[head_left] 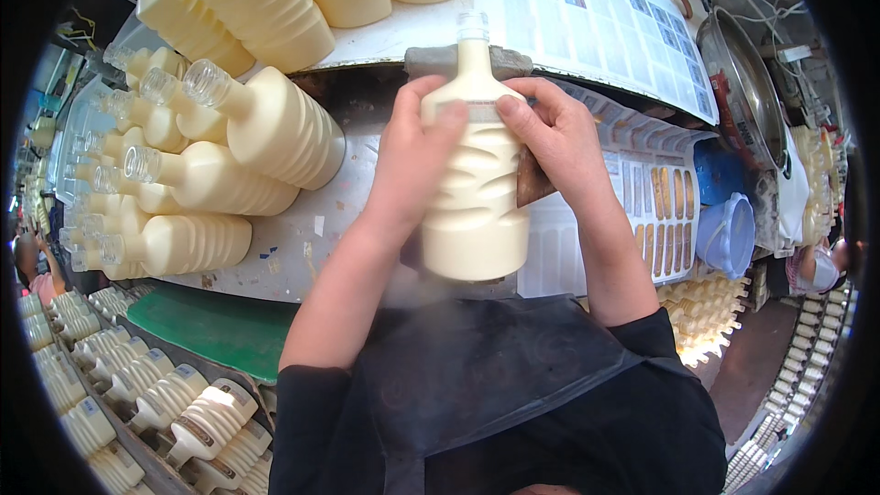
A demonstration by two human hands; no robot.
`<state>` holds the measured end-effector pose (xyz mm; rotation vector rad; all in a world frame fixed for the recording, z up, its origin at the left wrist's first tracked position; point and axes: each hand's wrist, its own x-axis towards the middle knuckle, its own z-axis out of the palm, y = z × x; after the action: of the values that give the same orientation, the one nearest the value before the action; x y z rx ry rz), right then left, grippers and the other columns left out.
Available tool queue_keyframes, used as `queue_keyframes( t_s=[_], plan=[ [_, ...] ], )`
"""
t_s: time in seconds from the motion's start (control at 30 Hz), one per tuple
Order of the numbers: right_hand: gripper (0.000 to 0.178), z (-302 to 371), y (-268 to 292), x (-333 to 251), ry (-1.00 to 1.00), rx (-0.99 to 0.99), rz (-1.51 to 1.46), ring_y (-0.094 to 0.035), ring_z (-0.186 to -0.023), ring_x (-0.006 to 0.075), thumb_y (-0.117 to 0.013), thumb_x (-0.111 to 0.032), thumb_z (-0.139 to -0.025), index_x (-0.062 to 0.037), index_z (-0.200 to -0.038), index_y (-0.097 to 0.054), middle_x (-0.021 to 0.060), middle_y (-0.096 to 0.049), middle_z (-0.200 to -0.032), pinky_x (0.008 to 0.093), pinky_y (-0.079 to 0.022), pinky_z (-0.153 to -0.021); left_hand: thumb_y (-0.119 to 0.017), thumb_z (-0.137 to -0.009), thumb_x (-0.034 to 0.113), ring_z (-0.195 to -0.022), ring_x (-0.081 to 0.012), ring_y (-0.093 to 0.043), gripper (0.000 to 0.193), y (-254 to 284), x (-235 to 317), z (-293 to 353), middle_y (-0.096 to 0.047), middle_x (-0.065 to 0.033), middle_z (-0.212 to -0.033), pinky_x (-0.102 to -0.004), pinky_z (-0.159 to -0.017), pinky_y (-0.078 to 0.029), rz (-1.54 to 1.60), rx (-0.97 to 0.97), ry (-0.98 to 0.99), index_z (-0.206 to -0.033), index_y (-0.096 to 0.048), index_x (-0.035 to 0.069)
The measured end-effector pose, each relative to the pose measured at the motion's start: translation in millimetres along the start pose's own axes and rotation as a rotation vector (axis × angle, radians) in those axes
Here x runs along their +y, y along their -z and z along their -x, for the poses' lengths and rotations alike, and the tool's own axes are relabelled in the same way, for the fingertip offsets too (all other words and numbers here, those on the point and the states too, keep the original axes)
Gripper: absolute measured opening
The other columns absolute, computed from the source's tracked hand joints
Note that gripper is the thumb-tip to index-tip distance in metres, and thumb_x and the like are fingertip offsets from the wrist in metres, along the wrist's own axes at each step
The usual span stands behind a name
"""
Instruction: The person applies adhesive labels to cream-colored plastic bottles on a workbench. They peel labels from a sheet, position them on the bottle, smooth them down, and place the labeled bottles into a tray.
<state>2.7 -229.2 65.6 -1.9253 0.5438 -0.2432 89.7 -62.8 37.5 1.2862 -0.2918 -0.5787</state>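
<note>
In front of me a cream-coloured bottle (475, 252) with a wavy, grooved body stands nearly upright in the picture, its clear neck pointing away from me. My left hand (412, 156) wraps its left side near the shoulder, the thumb smeared by motion. On the other side my right hand (557, 133) grips the shoulder, fingers curled behind and thumb laid on the front. A narrow printed label strip (482, 113) lies across the shoulder between both thumbs. Beside the bottle, under my right hand, shows a brown flat piece (533, 181), partly hidden. A grey block (511, 64) sits behind the neck.
Several cream bottles (284, 124) lie piled at my left; larger ones (257, 0) stand behind. Label sheets (605, 9) cover the far board, with more sheets (674, 206) at right beside a blue bucket (729, 234). Labelled bottles (215, 417) fill the lower left, below a green board (206, 325).
</note>
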Motion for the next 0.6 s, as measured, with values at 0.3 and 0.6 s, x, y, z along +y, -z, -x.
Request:
queue_keyframes(
  t_s=[0.3,0.6],
  plan=[
    [0.037,1.7,-2.5,-1.1,0.007,0.013,-0.036,-0.057,-0.073,0.0024,-0.070,-0.032,-0.099,0.0000,-0.117,-0.068,-0.0006,-0.068,-0.079,0.0199,-0.046,-0.066,-0.051,-0.111,0.030,-0.104,-0.0115,-0.065,0.037,4.7,-6.9,-4.1,-0.067,-0.0081,-0.117,-0.0281,-0.091,-0.055,0.071,-0.073,-0.019,-0.134,-0.055,0.002],
    [0.036,3.2,-4.5,1.6,-0.015,0.015,-0.013,-0.057,-0.077,0.0010,-0.067,-0.032,-0.101,-0.0002,-0.117,-0.069,-0.0016,-0.068,-0.084,0.0190,-0.045,-0.068,-0.045,-0.113,0.031,-0.107,-0.0126,-0.063,0.038,2.6,-5.7,-0.1,-0.066,-0.0092,-0.119,-0.0296,-0.094,-0.053,0.091,-0.046,-0.036,-0.135,-0.056,0.001]
  ],
)
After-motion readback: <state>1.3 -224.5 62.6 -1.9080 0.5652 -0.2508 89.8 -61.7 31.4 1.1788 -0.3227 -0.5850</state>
